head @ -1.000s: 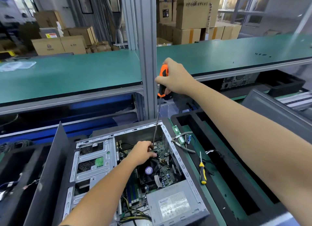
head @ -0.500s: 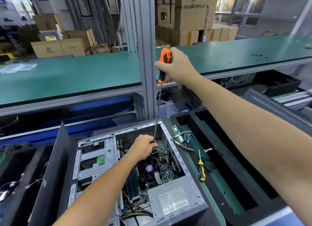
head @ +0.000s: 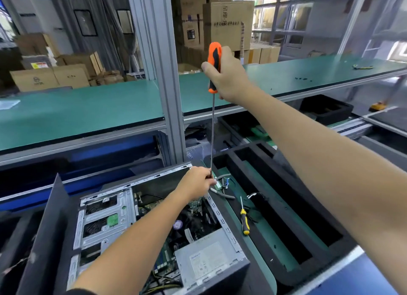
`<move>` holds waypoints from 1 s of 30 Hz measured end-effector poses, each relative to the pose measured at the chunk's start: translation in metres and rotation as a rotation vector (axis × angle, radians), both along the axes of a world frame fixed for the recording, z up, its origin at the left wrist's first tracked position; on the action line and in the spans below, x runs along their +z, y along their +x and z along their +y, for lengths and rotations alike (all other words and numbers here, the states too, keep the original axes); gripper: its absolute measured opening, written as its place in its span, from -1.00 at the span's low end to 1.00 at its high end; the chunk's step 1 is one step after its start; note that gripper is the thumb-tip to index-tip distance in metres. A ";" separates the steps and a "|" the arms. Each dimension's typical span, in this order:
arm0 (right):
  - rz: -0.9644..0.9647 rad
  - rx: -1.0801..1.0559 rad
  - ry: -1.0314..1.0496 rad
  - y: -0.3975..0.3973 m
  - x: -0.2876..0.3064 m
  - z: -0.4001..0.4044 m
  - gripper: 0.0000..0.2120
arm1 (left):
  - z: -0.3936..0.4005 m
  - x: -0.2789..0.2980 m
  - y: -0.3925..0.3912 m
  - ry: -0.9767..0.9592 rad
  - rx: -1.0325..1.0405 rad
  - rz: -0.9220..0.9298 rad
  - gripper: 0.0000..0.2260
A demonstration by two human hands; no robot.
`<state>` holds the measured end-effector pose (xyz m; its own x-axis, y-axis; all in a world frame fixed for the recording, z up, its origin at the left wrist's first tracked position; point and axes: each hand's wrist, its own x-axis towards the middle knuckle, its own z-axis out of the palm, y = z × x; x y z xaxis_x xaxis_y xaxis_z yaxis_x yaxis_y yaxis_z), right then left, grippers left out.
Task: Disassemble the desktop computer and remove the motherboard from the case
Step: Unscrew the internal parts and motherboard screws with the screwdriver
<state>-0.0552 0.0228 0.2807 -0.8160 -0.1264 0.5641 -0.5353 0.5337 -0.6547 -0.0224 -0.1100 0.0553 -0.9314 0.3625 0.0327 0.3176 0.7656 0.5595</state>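
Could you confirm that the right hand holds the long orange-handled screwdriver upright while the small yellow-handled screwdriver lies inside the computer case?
Not quite: the yellow-handled screwdriver lies outside the computer case, on the green mat to its right, as the head view shows. The right hand does hold the orange-handled screwdriver upright.

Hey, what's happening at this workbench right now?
A person is taking apart an open grey desktop computer case. The right hand holds a long orange-and-black-handled screwdriver upright, while the left hand pinches its shaft near the tip at the case's far rim. The green motherboard and silver power supply are still inside.
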 end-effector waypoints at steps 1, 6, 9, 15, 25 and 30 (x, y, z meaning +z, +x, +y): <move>0.008 -0.010 -0.004 0.000 0.001 0.011 -0.80 | 0.011 0.001 0.000 -0.005 -0.020 -0.001 -0.81; 0.008 -0.029 -0.004 -0.004 -0.009 0.076 -0.76 | 0.074 -0.008 -0.012 -0.101 -0.062 -0.053 -0.84; -0.022 -0.065 0.076 -0.011 -0.030 0.113 -0.76 | 0.112 -0.028 -0.015 -0.230 -0.151 -0.149 -0.89; -0.132 0.025 0.203 -0.017 -0.087 0.163 -0.74 | 0.176 -0.068 -0.009 -0.304 -0.213 -0.307 -0.86; -0.240 0.084 0.193 -0.014 -0.110 0.190 -0.73 | 0.199 -0.090 -0.003 -0.267 -0.200 -0.444 -0.86; -0.228 0.120 0.172 -0.014 -0.096 0.178 -0.75 | 0.190 -0.071 -0.001 -0.206 -0.160 -0.408 -0.81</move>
